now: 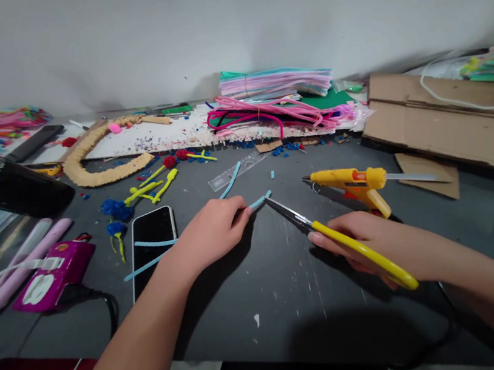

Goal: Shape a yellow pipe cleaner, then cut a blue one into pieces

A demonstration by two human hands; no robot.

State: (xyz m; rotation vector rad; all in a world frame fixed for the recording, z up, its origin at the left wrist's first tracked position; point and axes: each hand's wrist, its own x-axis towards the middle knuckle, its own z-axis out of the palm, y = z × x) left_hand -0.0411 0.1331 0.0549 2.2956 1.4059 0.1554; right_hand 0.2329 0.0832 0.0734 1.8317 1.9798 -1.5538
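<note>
My left hand [219,229] pinches light blue pipe cleaners, whose ends stick out on both sides of the fist. One blue pipe cleaner [258,202] points right, its tip at the blades of the yellow-handled scissors [351,244]. Those scissors are in my right hand [364,236], with the fingers wrapped round the handle. A short cut blue piece [272,175] lies on the dark table just beyond the blades. Under my left wrist, blue ends cross a black-screened phone [150,232]. A clear ruler [227,175] lies behind my left hand.
A yellow glue gun [347,178] lies beyond my right hand, near flat cardboard [445,126]. Pink pipe cleaner bundles [259,113] lie at the back. Left are a black bottle [7,176], a purple power adapter [55,276] with cords, and yellow, blue and red pipe-cleaner flowers [151,189].
</note>
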